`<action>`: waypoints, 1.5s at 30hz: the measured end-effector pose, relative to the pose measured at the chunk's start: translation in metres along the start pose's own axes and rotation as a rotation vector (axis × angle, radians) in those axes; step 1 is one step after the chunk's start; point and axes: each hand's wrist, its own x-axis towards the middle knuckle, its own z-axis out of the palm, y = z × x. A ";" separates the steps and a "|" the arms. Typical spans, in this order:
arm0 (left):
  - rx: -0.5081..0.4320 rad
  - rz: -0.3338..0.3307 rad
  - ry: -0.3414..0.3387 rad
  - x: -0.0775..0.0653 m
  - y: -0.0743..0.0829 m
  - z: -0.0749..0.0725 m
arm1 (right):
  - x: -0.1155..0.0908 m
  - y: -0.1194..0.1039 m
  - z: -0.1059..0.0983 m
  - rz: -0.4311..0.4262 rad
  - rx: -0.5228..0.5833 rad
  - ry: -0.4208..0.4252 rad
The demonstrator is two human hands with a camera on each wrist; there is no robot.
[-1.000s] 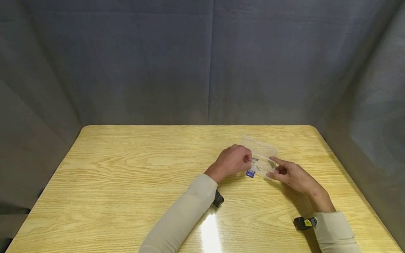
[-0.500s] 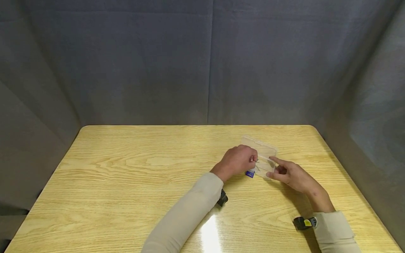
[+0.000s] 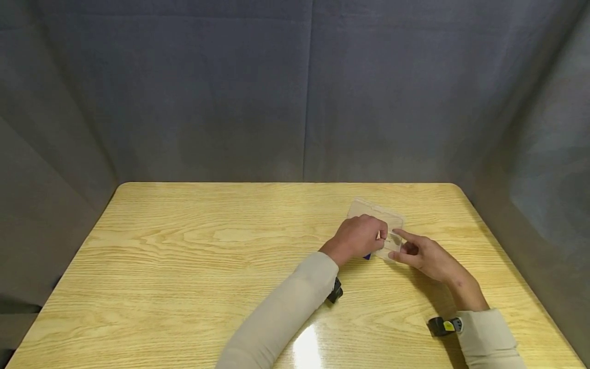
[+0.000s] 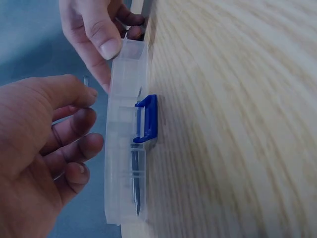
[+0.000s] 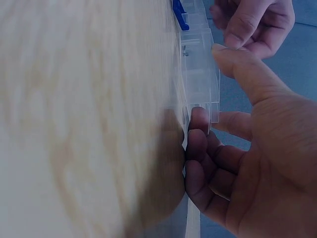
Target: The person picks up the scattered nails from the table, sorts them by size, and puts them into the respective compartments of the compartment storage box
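Observation:
A clear plastic case (image 3: pixel 385 252) lies on the table with its lid (image 3: pixel 380 211) folded back. My left hand (image 3: pixel 360 237) is over its middle, pinching a small nail (image 4: pixel 86 81) whose head shows above the fingertips in the left wrist view. At the case's right end, my right hand (image 3: pixel 427 257) grips it with the thumb and fingers. A blue latch (image 4: pixel 152 119) is on the near side, mostly covered by the left hand in the head view. Through the clear wall a larger pointed nail (image 4: pixel 136 181) shows inside.
The wood-grain table (image 3: pixel 184 266) spreads to the left and front. Dark grey curtains (image 3: pixel 207 102) stand behind it and at both sides. Each wrist wears a black camera (image 3: pixel 335 290).
My left hand has moved rightward over the case, from its left end to its middle, and now covers most of the blue latch. The right hand and the case have stayed put.

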 end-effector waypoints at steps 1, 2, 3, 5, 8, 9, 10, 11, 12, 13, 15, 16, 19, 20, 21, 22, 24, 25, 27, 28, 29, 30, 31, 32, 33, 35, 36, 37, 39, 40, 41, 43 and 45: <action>0.007 -0.004 -0.004 0.000 0.000 0.001 | 0.000 0.000 0.000 0.000 -0.001 -0.001; 0.010 -0.010 -0.007 0.000 0.000 0.001 | 0.001 0.000 0.000 0.001 0.001 -0.002; 0.014 -0.013 -0.005 -0.001 0.000 0.002 | 0.001 0.000 0.001 0.002 0.002 -0.003; 0.012 -0.016 0.003 -0.002 -0.002 0.001 | 0.001 -0.001 0.000 0.003 0.002 -0.005; 0.000 -0.014 0.021 -0.005 -0.004 -0.002 | 0.001 -0.001 0.000 0.003 0.005 -0.004; -0.004 -0.013 0.027 -0.007 -0.006 -0.003 | 0.001 -0.001 0.000 0.003 0.005 -0.005; -0.008 -0.015 0.030 -0.008 -0.007 -0.004 | 0.001 -0.001 -0.001 0.003 0.004 -0.005; -0.011 -0.018 0.033 -0.009 -0.008 -0.005 | 0.001 -0.001 0.000 0.002 0.002 -0.004; -0.012 -0.022 0.036 -0.010 -0.009 -0.006 | 0.001 -0.001 0.000 0.002 0.001 -0.003; -0.014 -0.025 0.039 -0.011 -0.010 -0.006 | 0.001 -0.001 -0.001 0.005 -0.002 -0.002; -0.020 -0.028 0.042 -0.013 -0.012 -0.007 | 0.000 -0.001 -0.001 0.010 -0.008 0.000; -0.018 -0.028 0.046 -0.015 -0.012 -0.007 | 0.000 -0.001 0.000 0.014 -0.013 0.002; -0.020 -0.017 0.063 -0.020 -0.016 -0.008 | -0.001 -0.003 0.000 0.027 -0.025 0.006; -0.016 -0.013 0.072 -0.022 -0.018 -0.009 | -0.001 -0.003 0.000 0.028 -0.028 0.006; -0.010 -0.010 0.079 -0.025 -0.019 -0.010 | -0.001 -0.003 0.001 0.028 -0.032 0.008; -0.004 -0.005 0.086 -0.028 -0.021 -0.010 | -0.001 -0.003 0.001 0.028 -0.040 0.008; 0.013 0.007 0.100 -0.034 -0.026 -0.012 | 0.000 -0.004 0.002 0.030 -0.052 0.010; 0.021 0.009 0.105 -0.038 -0.028 -0.013 | -0.001 -0.004 0.002 0.033 -0.060 0.012; 0.033 0.010 0.113 -0.046 -0.035 -0.016 | -0.001 -0.005 0.003 0.039 -0.077 0.017; 0.035 0.008 0.116 -0.051 -0.038 -0.018 | -0.001 -0.005 0.003 0.042 -0.086 0.021; 0.038 0.005 0.120 -0.056 -0.042 -0.019 | -0.001 -0.006 0.003 0.041 -0.094 0.024; 0.039 -0.003 0.121 -0.062 -0.045 -0.021 | -0.001 -0.006 0.003 0.039 -0.105 0.027; 0.040 -0.011 0.124 -0.067 -0.049 -0.023 | -0.001 -0.006 0.004 0.034 -0.111 0.029; 0.045 -0.017 0.128 -0.073 -0.053 -0.025 | 0.000 -0.006 0.004 0.025 -0.120 0.030; 0.050 -0.020 0.133 -0.078 -0.057 -0.026 | 0.000 -0.007 0.004 0.020 -0.128 0.030; 0.058 -0.029 0.140 -0.089 -0.064 -0.030 | 0.000 -0.007 0.004 0.015 -0.139 0.026; 0.060 -0.032 0.142 -0.095 -0.067 -0.031 | 0.000 -0.007 0.004 0.014 -0.141 0.025; 0.062 -0.035 0.142 -0.100 -0.070 -0.032 | 0.000 -0.007 0.003 0.013 -0.142 0.023; 0.068 -0.037 0.133 -0.109 -0.077 -0.035 | -0.001 -0.008 0.003 0.012 -0.145 0.024; 0.072 -0.037 0.125 -0.113 -0.079 -0.036 | 0.000 -0.008 0.002 0.010 -0.144 0.023; 0.079 -0.032 0.116 -0.117 -0.083 -0.036 | 0.000 -0.008 0.002 0.006 -0.144 0.023; 0.100 -0.022 0.104 -0.125 -0.089 -0.038 | 0.000 -0.008 0.003 -0.001 -0.141 0.020; 0.120 -0.013 0.100 -0.133 -0.094 -0.039 | -0.001 -0.008 0.004 -0.011 -0.136 0.021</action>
